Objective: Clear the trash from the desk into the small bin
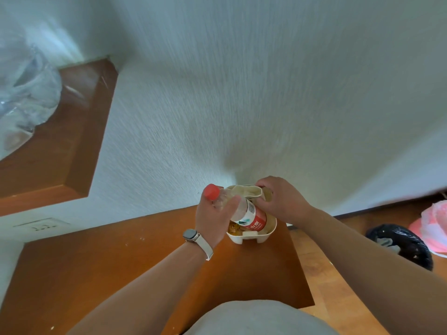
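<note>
While the left hand (212, 213) wraps around the neck of a clear plastic bottle (244, 211) with a red cap (212, 191), its base angles down into the small cream bin (251, 234) just below centre of the frame. The right hand (280, 201) pinches the bin's swing lid (249, 192), holding it tipped back. Yellow scraps (233, 229) already lie inside. The bin sits near the right-hand edge of the wooden desk (121, 269). The bottle looks long for the opening; forced in slantwise, it could jam, or push the light bin off toward the floor, lower right, where a black bag (408, 243) lies.
</note>
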A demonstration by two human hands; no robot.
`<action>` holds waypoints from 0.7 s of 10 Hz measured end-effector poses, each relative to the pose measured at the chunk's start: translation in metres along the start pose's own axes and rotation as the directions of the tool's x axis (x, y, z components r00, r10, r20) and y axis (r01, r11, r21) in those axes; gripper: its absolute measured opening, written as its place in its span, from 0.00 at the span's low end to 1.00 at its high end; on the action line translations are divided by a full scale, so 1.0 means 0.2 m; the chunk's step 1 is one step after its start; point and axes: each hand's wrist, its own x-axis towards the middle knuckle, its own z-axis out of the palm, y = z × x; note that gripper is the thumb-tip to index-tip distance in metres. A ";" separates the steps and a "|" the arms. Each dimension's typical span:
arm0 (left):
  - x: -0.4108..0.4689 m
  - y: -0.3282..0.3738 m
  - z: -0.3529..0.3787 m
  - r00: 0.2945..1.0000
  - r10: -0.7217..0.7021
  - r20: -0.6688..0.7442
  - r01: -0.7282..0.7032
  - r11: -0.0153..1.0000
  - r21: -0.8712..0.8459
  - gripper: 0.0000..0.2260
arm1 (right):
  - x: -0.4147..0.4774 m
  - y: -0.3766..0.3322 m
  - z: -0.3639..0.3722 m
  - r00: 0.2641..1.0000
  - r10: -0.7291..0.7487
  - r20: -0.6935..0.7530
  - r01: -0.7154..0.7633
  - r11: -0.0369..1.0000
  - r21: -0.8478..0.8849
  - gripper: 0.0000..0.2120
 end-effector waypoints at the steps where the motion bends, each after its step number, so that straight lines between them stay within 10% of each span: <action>1: -0.01 -0.04 0.01 0.999 -0.041 -0.014 0.041 0.999 0.003 0.13 | -0.01 -0.01 0.02 1.000 -0.011 0.027 0.014 0.995 -0.095 0.11; 7: -0.14 -0.05 -0.20 0.999 -0.052 -0.008 0.052 0.999 -0.014 0.30 | -0.13 -0.07 -0.04 0.993 -0.117 -0.002 0.114 0.967 -0.229 0.19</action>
